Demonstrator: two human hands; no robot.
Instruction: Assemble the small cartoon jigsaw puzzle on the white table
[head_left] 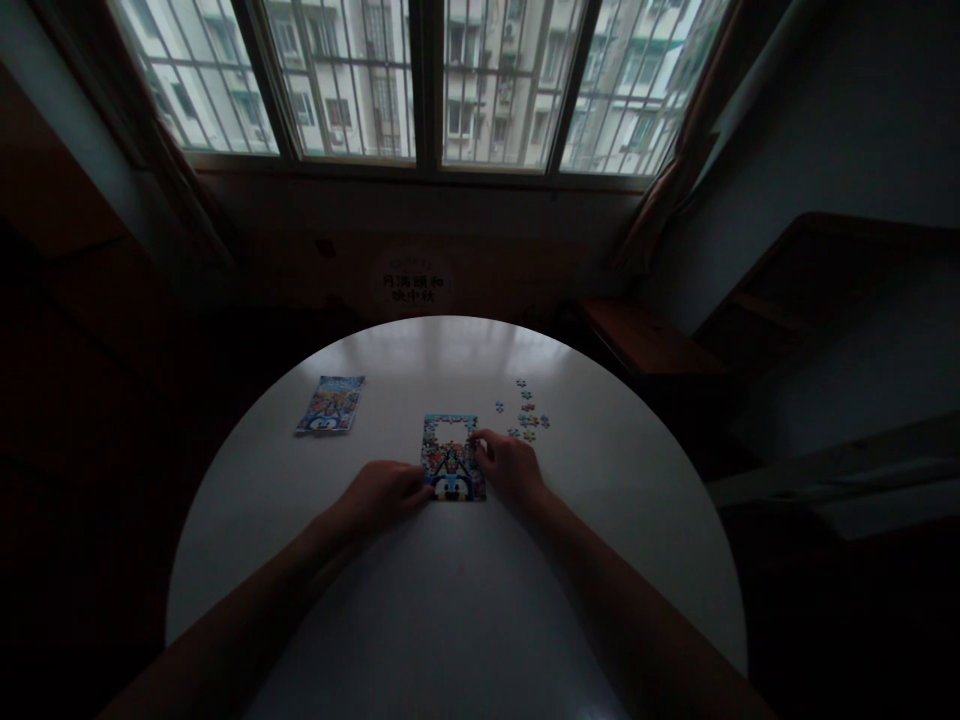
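A partly assembled jigsaw puzzle point(453, 462) lies flat on the white table, with colourful cartoon figures and a large blue face at its near edge. A white gap shows in its upper part. My left hand point(386, 487) rests at the puzzle's left edge, thumb and fingers closed against it. At the upper right edge, my right hand point(510, 462) has thumb and index finger bent together in a pinch. Whatever is between those fingertips is too small and dark to make out. Several loose jigsaw pieces point(529, 421) lie scattered beyond my right hand.
A printed packet point(331, 405) with similar artwork lies on the left of the round white table point(465, 610). Beyond the table are a barred window point(427, 85) and a low wall with lettering. A wooden bench-like piece point(652, 335) stands at the back right.
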